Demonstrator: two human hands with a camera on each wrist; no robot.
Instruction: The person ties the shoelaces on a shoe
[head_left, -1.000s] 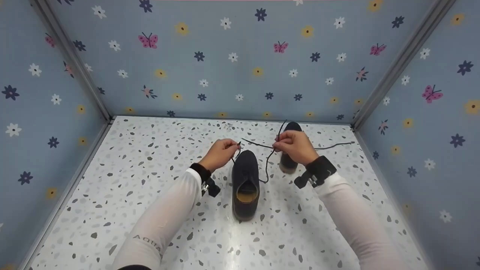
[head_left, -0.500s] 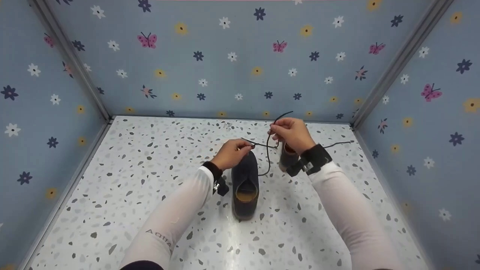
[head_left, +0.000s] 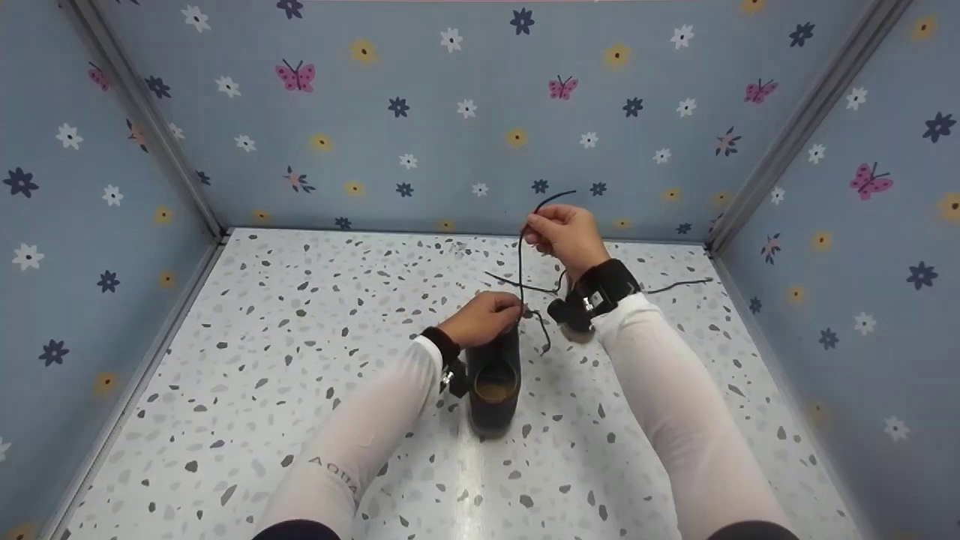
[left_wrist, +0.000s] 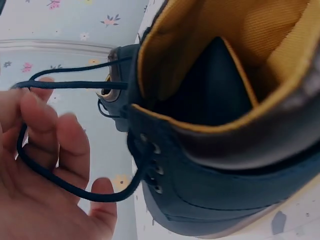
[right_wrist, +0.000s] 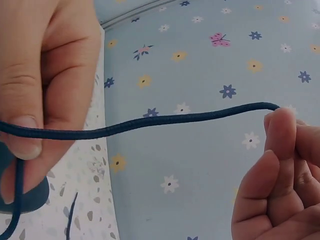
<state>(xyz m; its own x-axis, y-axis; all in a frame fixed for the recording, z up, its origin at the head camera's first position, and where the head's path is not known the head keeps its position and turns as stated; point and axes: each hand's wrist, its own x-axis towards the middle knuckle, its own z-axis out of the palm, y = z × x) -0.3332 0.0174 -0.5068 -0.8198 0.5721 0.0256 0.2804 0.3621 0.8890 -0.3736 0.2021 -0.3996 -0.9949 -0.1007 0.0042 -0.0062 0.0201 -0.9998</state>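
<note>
Lace of thin dark-blue cord [right_wrist: 150, 121] is pinched by the right hand [head_left: 571, 240] and left hand [head_left: 484, 319], apparently to keep it nearly straight, near the navy tan-lined shoe [head_left: 493, 394] upright on speckled white floor [head_left: 352, 300].

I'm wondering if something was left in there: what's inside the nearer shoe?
Inside the nearer shoe, a yellow-brown lining and a dark tongue can be seen. Farther in, toward the toe, the shoe itself covers the space, so what's there can't be seen.

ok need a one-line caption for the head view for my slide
Left hand above a dark shoe, right hand beyond it, both pinching one dark lace.
</note>
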